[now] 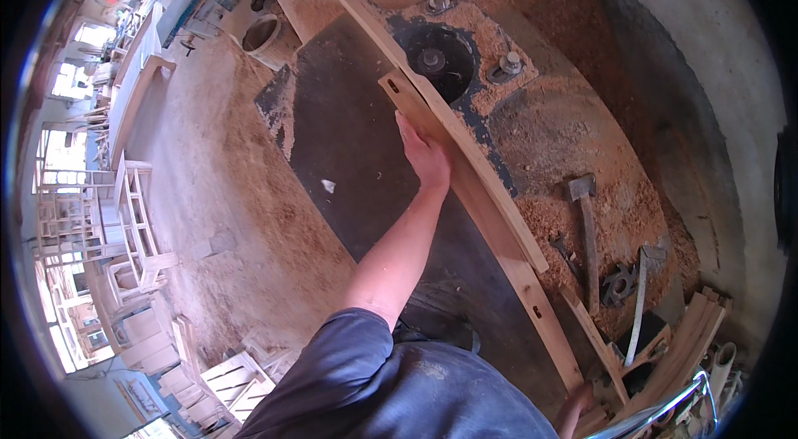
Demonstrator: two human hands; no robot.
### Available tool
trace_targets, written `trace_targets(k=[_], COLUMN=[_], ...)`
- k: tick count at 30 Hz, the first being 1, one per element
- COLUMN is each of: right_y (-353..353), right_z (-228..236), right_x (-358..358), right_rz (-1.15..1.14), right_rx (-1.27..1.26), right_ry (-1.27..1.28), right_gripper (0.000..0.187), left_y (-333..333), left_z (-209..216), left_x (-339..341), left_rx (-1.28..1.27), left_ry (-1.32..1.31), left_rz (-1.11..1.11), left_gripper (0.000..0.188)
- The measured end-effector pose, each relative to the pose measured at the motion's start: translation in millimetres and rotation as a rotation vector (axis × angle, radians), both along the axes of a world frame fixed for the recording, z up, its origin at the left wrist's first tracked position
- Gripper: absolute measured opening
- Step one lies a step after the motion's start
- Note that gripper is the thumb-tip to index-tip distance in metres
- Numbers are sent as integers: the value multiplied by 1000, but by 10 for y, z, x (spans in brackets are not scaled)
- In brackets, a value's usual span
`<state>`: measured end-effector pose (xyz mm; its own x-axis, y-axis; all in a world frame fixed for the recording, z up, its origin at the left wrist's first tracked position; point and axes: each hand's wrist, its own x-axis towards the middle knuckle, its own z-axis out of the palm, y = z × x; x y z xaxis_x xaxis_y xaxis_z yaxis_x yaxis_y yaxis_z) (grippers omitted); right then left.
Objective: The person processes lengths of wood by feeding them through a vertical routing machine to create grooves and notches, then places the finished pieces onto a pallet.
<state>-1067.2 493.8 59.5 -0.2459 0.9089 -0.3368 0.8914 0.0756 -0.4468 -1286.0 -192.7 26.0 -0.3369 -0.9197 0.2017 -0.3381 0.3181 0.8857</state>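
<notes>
A long wooden board point(482, 206) with a slot cut near each end lies along a wooden fence strip point(465, 131) on a dark metal machine table point(332, 98). My left hand point(426, 158) rests against the board's left side near its far end, fingers stretched out along the wood. At the board's near end, low on the right, is my right hand point(577, 402), which appears closed round the wood; its fingers are partly hidden. Just beyond the fence a round dark opening point(453, 77) holds a spindle point(431, 61).
Sawdust lies thick on the machine's right side, around bolts point(509, 65), a hammer point(585, 214), a toothed metal part point(619, 283) and a metal square point(644, 289). Timber pieces point(686, 339) lean at lower right. Wooden frames point(137, 223) stand on the left.
</notes>
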Motion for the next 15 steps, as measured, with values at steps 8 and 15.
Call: trace_targets(k=[8, 15], right_y=[-74, -262], right_z=[-70, -23], right_x=[-15, -73], right_rz=[-26, -92], right_rx=[-65, -267], right_ry=[21, 144], right_gripper=[35, 33], left_y=[-256, -445], left_z=[-25, -6], left_x=[-95, -159], left_rx=[6, 98], left_ry=[-2, 39], left_rz=[21, -23], left_gripper=[56, 59])
